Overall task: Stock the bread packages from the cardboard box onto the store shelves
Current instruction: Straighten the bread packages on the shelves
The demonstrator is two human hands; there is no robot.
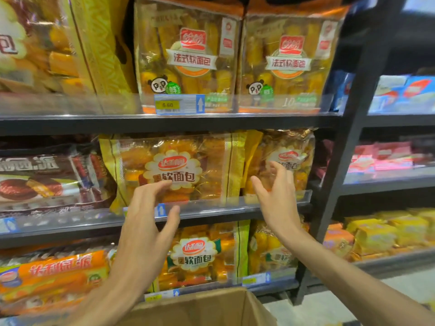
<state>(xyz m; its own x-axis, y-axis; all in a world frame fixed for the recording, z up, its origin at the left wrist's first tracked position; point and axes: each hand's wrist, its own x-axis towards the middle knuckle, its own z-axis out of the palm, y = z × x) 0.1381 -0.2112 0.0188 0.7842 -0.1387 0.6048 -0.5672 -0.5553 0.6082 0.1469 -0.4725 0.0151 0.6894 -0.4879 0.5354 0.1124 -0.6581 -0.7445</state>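
Observation:
A yellow bread package (pixel 207 161) stands upright on the middle shelf (pixel 94 228), behind a clear plastic lip. My left hand (pixel 146 212) hovers just in front of its lower left part, fingers spread, holding nothing. My right hand (pixel 275 196) is raised in front of a second bread package (pixel 296 151) to the right, fingers apart and empty. The cardboard box (pixel 207 304) shows its open flap at the bottom centre, below my arms; its inside is hidden.
The upper shelf (pixel 164 123) holds two orange bread bags (pixel 188 55) with a price tag. More bread packs (pixel 202 252) fill the lower shelf. Dark cake packs (pixel 47 180) sit at left. A black upright post (pixel 341 161) divides off a neighbouring rack (pixel 388 180) at right.

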